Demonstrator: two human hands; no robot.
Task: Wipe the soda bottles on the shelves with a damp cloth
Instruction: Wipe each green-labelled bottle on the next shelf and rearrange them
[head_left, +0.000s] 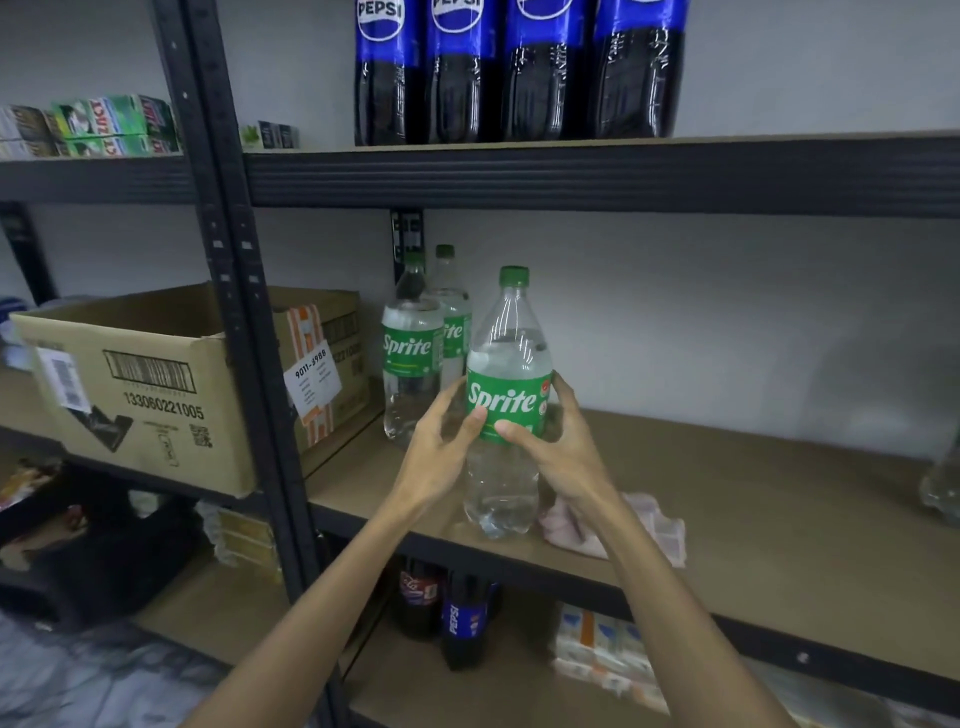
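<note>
A clear Sprite bottle (506, 374) with a green cap and label stands upright near the front of the middle shelf (779, 519). My left hand (441, 447) grips its left side and my right hand (556, 441) grips its right side, both at the label. A pale pink cloth (660, 525) lies on the shelf just right of the bottle, partly hidden behind my right forearm. Two more Sprite bottles (413, 353) stand behind, to the left. Several Pepsi bottles (519, 73) line the upper shelf.
Dark metal uprights (234, 291) divide the shelving. A cardboard box (140, 384) and a taped carton (322, 364) sit to the left. A clear bottle's edge (943, 483) shows at far right. Below stand a cola and a Pepsi bottle (465, 618) and packets (602, 649).
</note>
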